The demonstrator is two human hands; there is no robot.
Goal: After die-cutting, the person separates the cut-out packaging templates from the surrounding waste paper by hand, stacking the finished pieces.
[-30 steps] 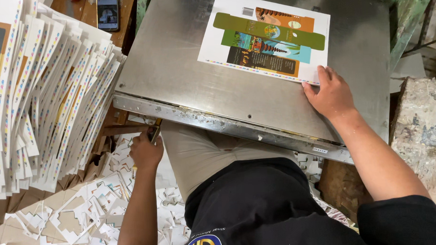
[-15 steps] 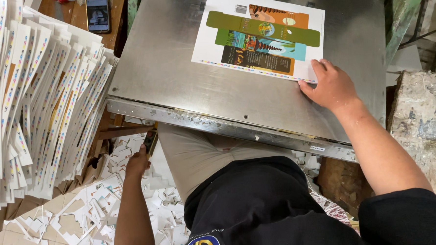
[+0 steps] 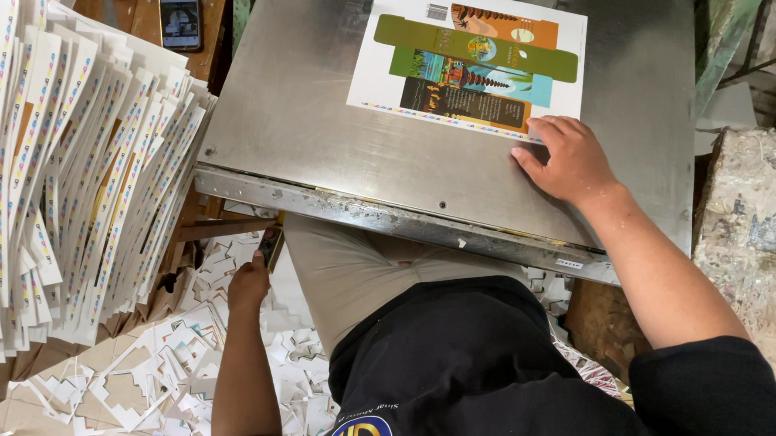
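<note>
Right hand (image 3: 568, 158) presses printed sheet's (image 3: 468, 62) near corner.

The left hand (image 3: 250, 283) has dropped lower, below the plate's (image 3: 315, 143) edge.

A print-finishing workshop: a steel press plate (image 3: 333, 151) carries a printed carton sheet (image 3: 468, 57), with stacked printed sheets (image 3: 72, 171) at the left and punched cardboard offcuts (image 3: 151, 377) littering the lower left.
</note>
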